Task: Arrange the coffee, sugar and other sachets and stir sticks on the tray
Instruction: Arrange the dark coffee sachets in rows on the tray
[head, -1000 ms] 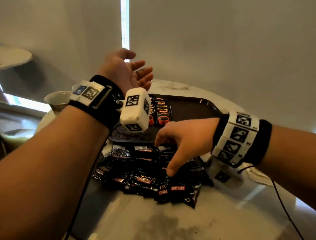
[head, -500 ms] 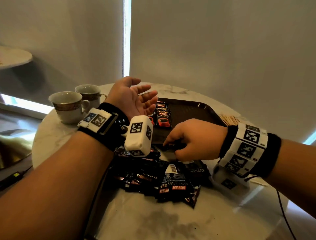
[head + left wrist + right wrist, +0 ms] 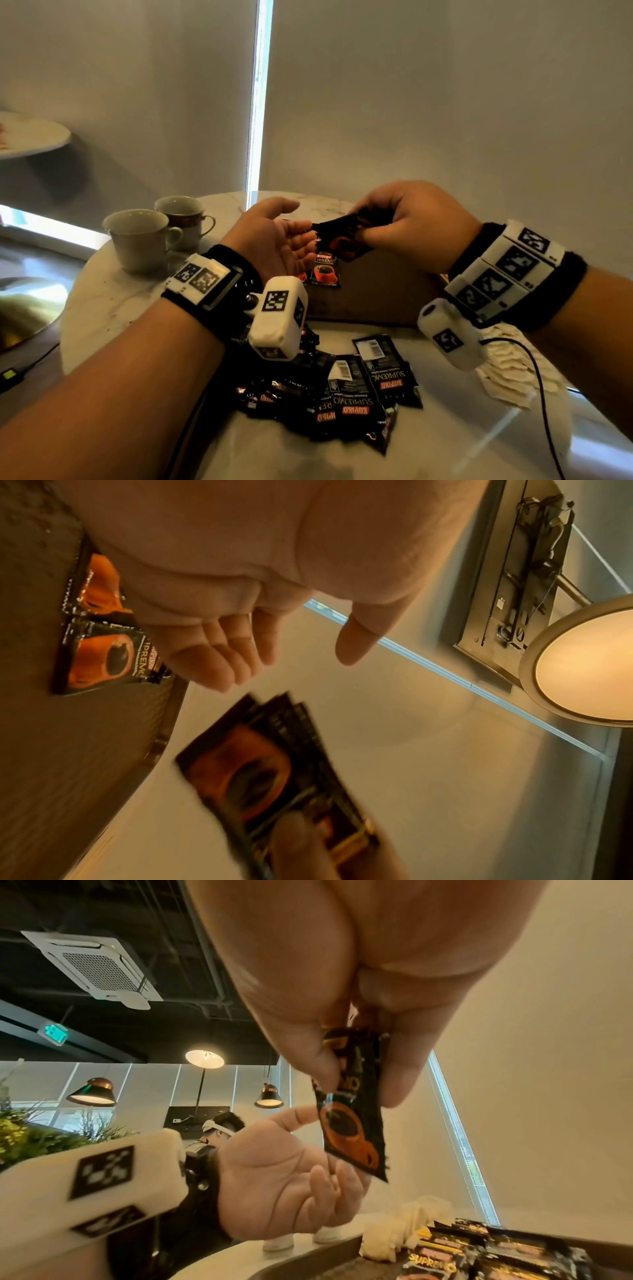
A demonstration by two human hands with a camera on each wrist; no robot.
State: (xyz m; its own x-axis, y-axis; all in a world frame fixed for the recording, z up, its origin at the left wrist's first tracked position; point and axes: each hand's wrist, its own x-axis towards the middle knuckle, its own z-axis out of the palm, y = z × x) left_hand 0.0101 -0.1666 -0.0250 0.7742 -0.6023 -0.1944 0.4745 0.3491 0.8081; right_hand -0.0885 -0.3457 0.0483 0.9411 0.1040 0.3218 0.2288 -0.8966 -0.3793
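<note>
My right hand (image 3: 383, 229) pinches a small bunch of black coffee sachets (image 3: 342, 236) between thumb and fingers above the brown tray (image 3: 376, 294). The same sachets (image 3: 352, 1118) hang from my right hand (image 3: 356, 1074) in the right wrist view. My left hand (image 3: 284, 236) is held palm up beside them, fingers straight, with the sachets' lower end at its fingertips. In the left wrist view my left hand (image 3: 260, 647) holds nothing and the held sachets (image 3: 274, 775) are blurred. A row of coffee sachets (image 3: 323, 270) lies on the tray. A loose pile of coffee sachets (image 3: 342, 394) covers the table in front.
Two cups (image 3: 140, 240) stand at the back left of the round marble table (image 3: 113, 301). A heap of white sachets (image 3: 507, 370) lies at the right under my right wrist. A cable (image 3: 544, 394) runs from my right wrist across the table.
My right hand picked sachets from the pile and lifted them up over the tray towards my left palm. My left hand came down and turned palm up beside them.
</note>
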